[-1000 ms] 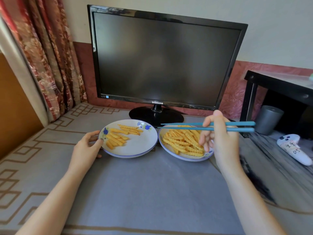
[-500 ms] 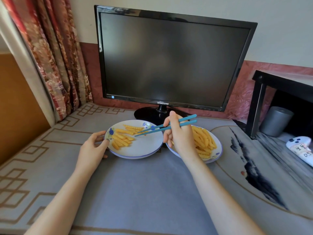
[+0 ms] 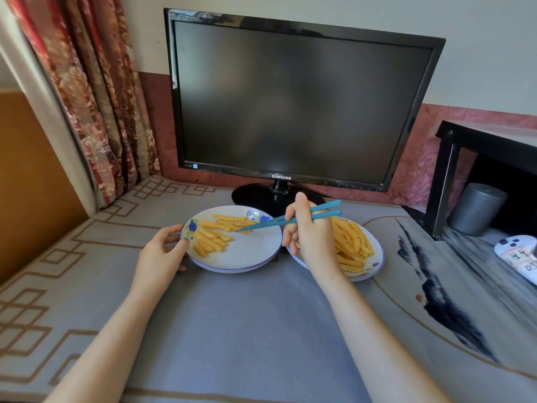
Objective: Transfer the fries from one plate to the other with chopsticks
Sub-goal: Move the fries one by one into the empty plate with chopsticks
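Note:
Two white plates with blue flower rims stand side by side on the grey mat. The left plate (image 3: 250, 254) carries a small heap of crinkle fries (image 3: 216, 234) in its far left part. The right plate (image 3: 374, 267) holds a larger pile of fries (image 3: 350, 245), partly hidden by my right hand (image 3: 309, 237). That hand grips blue chopsticks (image 3: 290, 220), whose tips reach over the left plate and touch the fries there. My left hand (image 3: 161, 254) pinches the left plate's near-left rim.
A black Samsung monitor (image 3: 293, 103) stands just behind the plates, its round base (image 3: 255, 196) touching distance from them. A patterned curtain (image 3: 96, 91) hangs at the left. At the right are a black table (image 3: 488, 144), a grey cup (image 3: 476, 207) and a white controller (image 3: 520, 257).
My right hand has swung the chopsticks from above the right plate over to the left plate, and the tips have dropped onto the fries there. My left hand has stayed on the rim.

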A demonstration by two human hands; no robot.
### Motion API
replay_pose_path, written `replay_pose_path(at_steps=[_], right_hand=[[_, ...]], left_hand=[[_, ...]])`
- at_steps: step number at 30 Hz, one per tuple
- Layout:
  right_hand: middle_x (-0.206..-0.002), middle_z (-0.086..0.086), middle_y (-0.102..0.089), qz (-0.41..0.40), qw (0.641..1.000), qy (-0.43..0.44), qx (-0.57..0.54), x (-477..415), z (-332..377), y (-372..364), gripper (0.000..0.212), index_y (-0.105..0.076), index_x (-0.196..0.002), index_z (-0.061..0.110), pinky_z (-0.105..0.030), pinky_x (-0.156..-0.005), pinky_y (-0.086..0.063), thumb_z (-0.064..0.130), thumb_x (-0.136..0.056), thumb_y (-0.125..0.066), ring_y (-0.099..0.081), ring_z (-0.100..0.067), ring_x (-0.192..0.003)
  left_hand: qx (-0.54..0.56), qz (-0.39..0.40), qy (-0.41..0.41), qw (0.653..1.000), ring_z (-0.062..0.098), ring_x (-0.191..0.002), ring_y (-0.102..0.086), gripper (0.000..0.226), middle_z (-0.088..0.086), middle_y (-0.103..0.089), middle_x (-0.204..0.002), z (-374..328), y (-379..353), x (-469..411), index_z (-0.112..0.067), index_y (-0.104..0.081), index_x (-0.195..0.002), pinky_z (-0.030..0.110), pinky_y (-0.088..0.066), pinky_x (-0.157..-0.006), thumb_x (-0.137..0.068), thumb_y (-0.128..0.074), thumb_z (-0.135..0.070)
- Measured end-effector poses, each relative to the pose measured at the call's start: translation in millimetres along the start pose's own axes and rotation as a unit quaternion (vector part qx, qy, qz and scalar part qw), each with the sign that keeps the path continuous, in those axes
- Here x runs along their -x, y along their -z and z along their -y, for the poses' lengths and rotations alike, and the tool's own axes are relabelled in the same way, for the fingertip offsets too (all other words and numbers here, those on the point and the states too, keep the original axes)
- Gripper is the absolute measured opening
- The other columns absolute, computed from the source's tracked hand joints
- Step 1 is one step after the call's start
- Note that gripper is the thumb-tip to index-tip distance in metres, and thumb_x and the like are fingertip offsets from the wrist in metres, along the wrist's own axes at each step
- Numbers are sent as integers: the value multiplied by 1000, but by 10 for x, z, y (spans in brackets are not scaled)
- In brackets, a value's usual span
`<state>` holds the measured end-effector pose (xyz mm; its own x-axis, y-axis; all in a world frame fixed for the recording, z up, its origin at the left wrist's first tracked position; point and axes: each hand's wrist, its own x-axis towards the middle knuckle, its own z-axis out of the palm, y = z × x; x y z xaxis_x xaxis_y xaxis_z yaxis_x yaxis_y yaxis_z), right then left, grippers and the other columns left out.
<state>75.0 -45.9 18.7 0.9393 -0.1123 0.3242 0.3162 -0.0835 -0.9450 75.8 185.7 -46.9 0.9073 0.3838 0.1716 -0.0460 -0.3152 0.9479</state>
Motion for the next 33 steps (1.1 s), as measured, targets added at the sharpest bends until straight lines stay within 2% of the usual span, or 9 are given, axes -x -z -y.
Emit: replay_pose_path(at_steps=[7, 11, 20, 25, 28, 33], right_hand=[[-41, -8, -51, -40, 999, -16, -11, 37, 70, 50, 48, -52, -67, 8, -23, -37, -33, 37, -102, -36, -38, -18, -30], [-42, -12, -50, -66, 998, -9, -13, 76, 177, 224, 48, -51, -65, 9, -20, -35, -32, 37, -101, -37, -38, -20, -29], [-36, -7, -48, -182, 982, 43, -33, 300, 349, 972, 43, -46, -65, 11, -15, -32, -24, 31, -102, -36, -35, -18, -25], [-37, -5, -48, -244, 969, 48, -17, 442, 321, 1393, 41, -45, -67, 12, -18, -33, -23, 32, -101, -35, -36, -16, -26], [-38, -8, -50, -258, 965, 42, -4, 483, 318, 1501, 40, -45, -66, 13, -21, -33, -23, 33, -100, -35, -36, -17, -26], [-38, -8, -50, -253, 966, 46, -1, 547, 361, 1512, 41, -46, -67, 12, -17, -32, -25, 31, -101, -35, -36, -16, -26]], left_hand=[[-1, 1, 1, 1000, 20, -60, -60, 32, 3, -64, -105, -5, 1, -5, -15, -58, -123, 11, -46, -42, -91, -53, -11], [0, 1, 2, 1000, 20, -58, -59, 32, 4, -64, -106, -8, -3, -2, -16, -58, -122, 11, -46, -41, -91, -53, -10], [-8, -2, -2, 1000, 20, -58, -59, 30, 4, -64, -105, -8, -1, 1, -16, -59, -121, 8, -44, -42, -91, -53, -12], [-6, 0, 2, 1000, 21, -58, -59, 31, 6, -64, -106, -3, -6, -6, -15, -59, -121, 9, -46, -42, -91, -52, -11], [-10, -1, 3, 1000, 22, -58, -60, 30, 6, -65, -106, 6, 2, -11, -17, -59, -120, 9, -46, -43, -91, -53, -12], [-8, 1, 1, 1000, 22, -61, -60, 31, 8, -65, -107, 0, 2, -7, -16, -59, -121, 10, -47, -43, -91, -53, -11]])
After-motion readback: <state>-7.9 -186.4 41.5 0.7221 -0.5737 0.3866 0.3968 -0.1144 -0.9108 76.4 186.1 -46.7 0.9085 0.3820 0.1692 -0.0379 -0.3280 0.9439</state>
